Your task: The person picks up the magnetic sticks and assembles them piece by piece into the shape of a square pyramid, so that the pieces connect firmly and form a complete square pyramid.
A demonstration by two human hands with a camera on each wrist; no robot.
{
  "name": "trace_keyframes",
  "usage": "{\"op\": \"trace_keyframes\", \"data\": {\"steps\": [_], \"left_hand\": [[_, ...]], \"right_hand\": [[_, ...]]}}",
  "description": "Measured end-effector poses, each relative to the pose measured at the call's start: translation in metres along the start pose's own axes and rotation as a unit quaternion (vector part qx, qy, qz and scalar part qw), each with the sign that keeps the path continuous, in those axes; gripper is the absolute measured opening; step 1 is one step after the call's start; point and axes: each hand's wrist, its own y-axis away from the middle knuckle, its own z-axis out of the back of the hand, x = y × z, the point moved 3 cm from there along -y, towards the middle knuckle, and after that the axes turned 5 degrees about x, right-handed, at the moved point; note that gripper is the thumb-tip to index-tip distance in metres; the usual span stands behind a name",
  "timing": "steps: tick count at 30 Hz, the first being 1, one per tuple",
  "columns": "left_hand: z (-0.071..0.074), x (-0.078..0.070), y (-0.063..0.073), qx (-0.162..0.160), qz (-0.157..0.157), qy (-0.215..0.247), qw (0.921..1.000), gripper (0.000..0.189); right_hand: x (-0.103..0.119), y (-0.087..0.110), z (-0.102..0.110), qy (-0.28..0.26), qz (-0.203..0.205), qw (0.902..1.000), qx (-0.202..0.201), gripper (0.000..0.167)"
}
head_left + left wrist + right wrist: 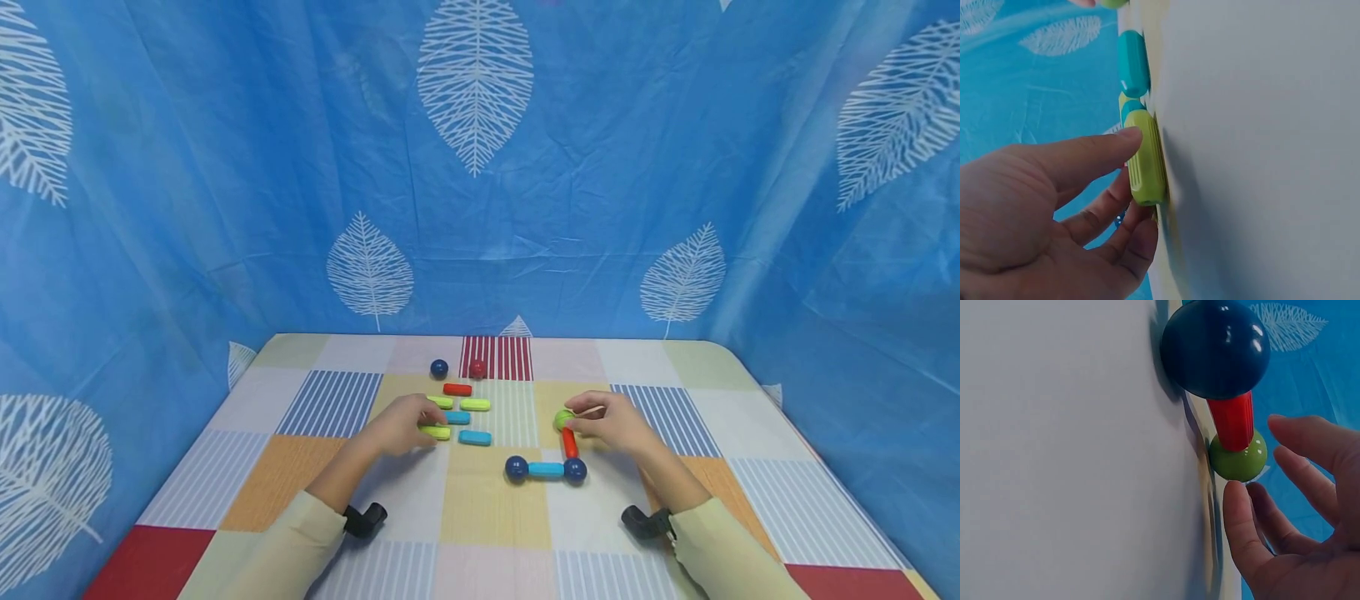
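Note:
My left hand [406, 423] is at the group of short rods left of the middle. Its thumb lies on a yellow-green rod [1146, 162], with the fingers curled behind it. Two blue rods [475, 437] lie close by, one partly behind the fingers. My right hand [611, 419] is around a green ball [564, 419]; in the right wrist view its thumb and fingers are spread just off the ball. A red rod [571, 443] joins that ball to a dark blue ball [575, 471]. From there a light blue rod [546, 470] runs left to another dark blue ball [517, 468].
Behind the rods sit a loose dark blue ball [439, 368] and a red ball [477, 368]. A red rod [457, 389] and another yellow-green rod [476, 405] lie in front of them. A patchwork cloth [495, 521] covers the table; blue leaf-print curtains [585, 167] hang around it.

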Motion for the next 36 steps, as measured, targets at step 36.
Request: {"op": "trace_keyframes", "data": {"steps": [36], "left_hand": [[0.001,0.014,-0.009,0.02,-0.005,0.058,0.9981,0.024]], "right_hand": [[-0.006,-0.01,0.0,-0.016,-0.028,0.9992,0.022,0.034]]}}
